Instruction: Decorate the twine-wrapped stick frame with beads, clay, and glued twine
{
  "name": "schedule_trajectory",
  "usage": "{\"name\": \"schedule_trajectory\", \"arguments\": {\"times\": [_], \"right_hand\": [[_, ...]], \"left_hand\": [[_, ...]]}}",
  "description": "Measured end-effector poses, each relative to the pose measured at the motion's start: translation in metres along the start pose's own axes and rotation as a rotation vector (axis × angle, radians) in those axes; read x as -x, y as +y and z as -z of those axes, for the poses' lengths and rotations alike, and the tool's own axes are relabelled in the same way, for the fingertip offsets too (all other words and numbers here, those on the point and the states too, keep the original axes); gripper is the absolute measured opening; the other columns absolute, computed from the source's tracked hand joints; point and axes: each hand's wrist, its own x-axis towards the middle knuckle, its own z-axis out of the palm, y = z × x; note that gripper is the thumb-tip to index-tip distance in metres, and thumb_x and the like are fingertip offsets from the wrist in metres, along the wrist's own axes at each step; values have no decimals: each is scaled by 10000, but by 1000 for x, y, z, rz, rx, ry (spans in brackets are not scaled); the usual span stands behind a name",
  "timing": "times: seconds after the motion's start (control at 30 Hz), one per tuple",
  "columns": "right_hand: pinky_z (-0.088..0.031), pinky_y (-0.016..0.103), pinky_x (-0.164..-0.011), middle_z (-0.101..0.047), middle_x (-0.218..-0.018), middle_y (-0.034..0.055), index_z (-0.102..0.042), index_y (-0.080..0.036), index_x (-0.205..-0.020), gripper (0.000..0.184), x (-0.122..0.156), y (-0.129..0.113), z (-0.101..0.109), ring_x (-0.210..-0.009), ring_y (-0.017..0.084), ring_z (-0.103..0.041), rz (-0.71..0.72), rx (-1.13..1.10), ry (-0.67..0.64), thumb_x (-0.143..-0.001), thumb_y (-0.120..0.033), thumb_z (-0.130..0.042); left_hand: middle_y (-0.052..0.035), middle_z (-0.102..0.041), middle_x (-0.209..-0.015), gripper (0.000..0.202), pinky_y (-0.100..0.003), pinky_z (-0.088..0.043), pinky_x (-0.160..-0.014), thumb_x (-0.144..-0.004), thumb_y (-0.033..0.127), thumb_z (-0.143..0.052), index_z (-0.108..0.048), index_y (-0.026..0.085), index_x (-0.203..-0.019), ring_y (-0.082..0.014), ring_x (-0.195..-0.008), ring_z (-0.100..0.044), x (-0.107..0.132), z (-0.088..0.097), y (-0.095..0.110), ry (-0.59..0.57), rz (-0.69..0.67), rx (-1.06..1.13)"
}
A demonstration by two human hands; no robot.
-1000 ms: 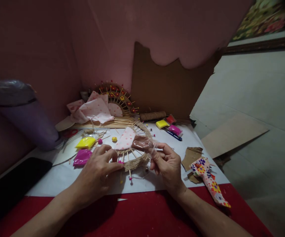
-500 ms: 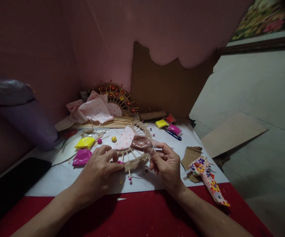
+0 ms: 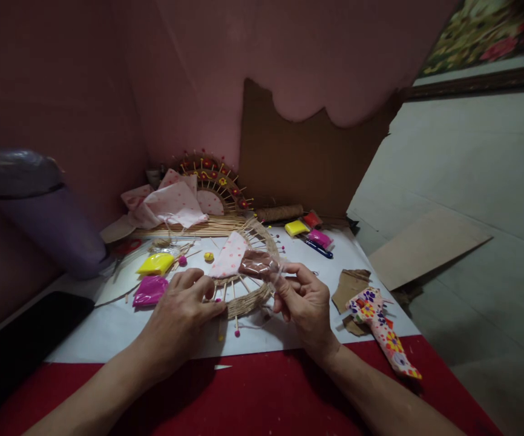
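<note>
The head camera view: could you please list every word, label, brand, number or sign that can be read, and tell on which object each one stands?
None can be read.
Brown packet in the right hand: no legible print.
Yellow packet and magenta packet near the left hand: no legible print.
Dark blue tool: too small and dark to tell.

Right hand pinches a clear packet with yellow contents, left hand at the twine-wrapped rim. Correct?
Colour's wrong: the head view shows brown contents, not yellow, in the clear packet that the right hand pinches. The left hand is at the twine-wrapped rim.
</note>
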Motion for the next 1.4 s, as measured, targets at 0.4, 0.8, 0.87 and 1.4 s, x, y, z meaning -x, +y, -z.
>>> {"name": "schedule_trajectory", "arguments": {"times": [0.4,0.8,0.87,1.4], "right_hand": [[-265,143,-308,-524,-397,-63,-591,-158,-886,252,0,1,0,-301,41,-368,18,3,-8,-787,-385,-640],[-261,129,-318,-519,-391,-71,-585,-153,-890,250,0,1,0,-303,27,-360,18,-11,-4,-786,-372,-650],[-265,130,-317,-519,-391,-70,-584,-152,-885,255,0,0,0,-303,28,-364,17,-9,-2,-785,-377,-650],[-278,140,-323,-524,-391,-63,-578,-144,-892,267,1,2,0,-308,36,-371,9,-3,-12,-790,-383,-639]], "left_hand": [[-53,-570,-799,274,-406,-377,-747,-821,90,-500,-710,266,-811,-221,-830,-434,-1,5,-1,138,69,26],[-57,-553,-774,271,-421,-379,-754,-761,71,-563,-722,287,-720,-229,-831,-418,0,-1,-1,63,88,18],[-54,-552,-767,272,-424,-381,-759,-756,69,-571,-720,291,-709,-228,-831,-416,0,-2,0,51,88,13],[-52,-556,-727,293,-426,-380,-756,-763,65,-514,-720,272,-742,-247,-848,-456,6,14,4,162,95,-79]]}}
